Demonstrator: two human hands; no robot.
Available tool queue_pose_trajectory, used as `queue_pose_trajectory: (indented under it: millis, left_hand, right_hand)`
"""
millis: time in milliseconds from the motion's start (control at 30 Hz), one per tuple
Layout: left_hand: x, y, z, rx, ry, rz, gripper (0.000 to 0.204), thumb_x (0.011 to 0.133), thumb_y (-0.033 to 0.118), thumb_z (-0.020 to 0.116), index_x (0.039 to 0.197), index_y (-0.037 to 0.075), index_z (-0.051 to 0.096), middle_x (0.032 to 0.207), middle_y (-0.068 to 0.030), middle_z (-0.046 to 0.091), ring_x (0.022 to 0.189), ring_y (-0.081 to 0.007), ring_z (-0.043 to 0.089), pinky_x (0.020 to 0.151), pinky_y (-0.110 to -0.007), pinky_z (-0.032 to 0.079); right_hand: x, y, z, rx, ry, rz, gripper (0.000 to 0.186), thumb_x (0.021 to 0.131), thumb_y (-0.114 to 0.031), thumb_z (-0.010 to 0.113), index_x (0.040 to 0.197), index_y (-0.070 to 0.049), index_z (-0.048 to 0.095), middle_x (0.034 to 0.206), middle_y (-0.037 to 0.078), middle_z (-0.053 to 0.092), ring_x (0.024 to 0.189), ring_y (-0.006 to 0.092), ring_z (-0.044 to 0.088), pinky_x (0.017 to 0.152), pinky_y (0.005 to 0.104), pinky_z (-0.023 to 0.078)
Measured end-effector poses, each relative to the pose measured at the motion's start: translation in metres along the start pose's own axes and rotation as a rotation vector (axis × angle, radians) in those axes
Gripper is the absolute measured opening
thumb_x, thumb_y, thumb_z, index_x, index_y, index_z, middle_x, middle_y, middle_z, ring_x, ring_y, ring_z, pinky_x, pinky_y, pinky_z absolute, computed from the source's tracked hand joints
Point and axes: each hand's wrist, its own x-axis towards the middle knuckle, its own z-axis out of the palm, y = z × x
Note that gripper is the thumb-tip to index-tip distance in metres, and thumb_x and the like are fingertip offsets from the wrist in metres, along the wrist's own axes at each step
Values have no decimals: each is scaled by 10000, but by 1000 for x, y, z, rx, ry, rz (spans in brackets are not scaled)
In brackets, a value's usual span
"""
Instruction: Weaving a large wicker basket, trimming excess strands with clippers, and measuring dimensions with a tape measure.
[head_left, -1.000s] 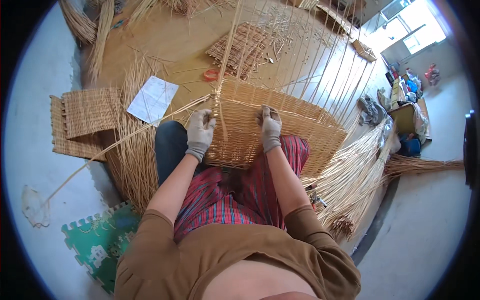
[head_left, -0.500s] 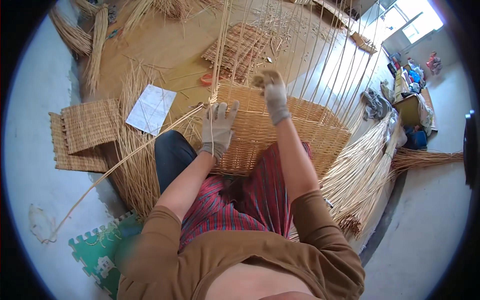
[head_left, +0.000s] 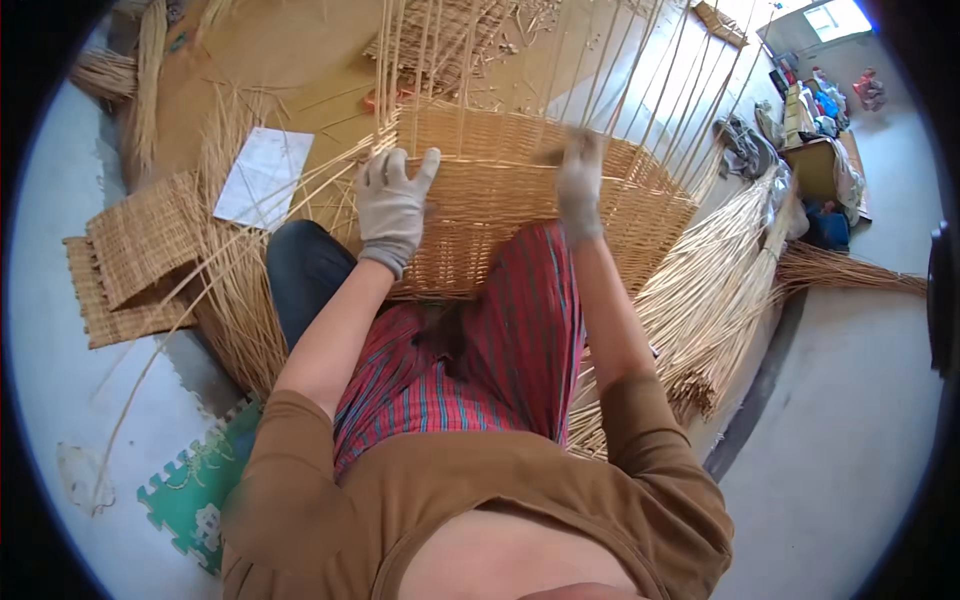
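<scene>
Around us, a glossy tan floor (head_left: 300,45) shines paler toward a bright rectangular window (head_left: 838,20) at upper right; pale bluish-white walls (head_left: 860,400) flank us, with low olive furniture (head_left: 812,172) at right.

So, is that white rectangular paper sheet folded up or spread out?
Spread out: the white rectangular paper sheet lies flat, its broad face showing. Any small creases, I can't tell.

Bare forearms (head_left: 345,325) extended forward, left hand (head_left: 390,210) thumb (head_left: 428,170) apart, right hand (head_left: 580,185) blurred
</scene>
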Motion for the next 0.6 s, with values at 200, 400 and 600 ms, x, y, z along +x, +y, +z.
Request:
queue_pose_trajectory:
  millis: [200, 400, 600]
  left_hand:
    - [26, 68, -19, -228, -47, 187, 786, 793, 334, 784, 1485, 204, 435, 1372, -166, 447, 1144, -312, 568, 933, -422, 487]
    - [28, 94, 8, -237, -355, -25, 864, 822, 348, 763, 1550, 259, 307, 1324, -186, 468, 1102, -350, 589, 937, -428, 485]
    - [29, 92, 4, -206, -317, -5, 811, 814, 336, 772, 1515, 274, 368, 1311, -170, 477, 1117, -323, 583, 914, -428, 479]
  right_hand:
    - [9, -37, -1, -239, -139, -33, 391, 942, -82, 509, 1332, -100, 497, 1093, 145, 701, 929, 253, 700, 794, 359, 536]
    - [54, -86, 42, -819, -192, -125, 800, 864, -32, 526, 1570, -290, 253, 1406, 193, 548, 1139, 391, 621, 983, 415, 498]
    - [43, -77, 14, 230, -197, -64, 757, 937, -33, 497, 1577, -278, 177, 1241, 196, 650, 1009, 268, 696, 803, 393, 564]
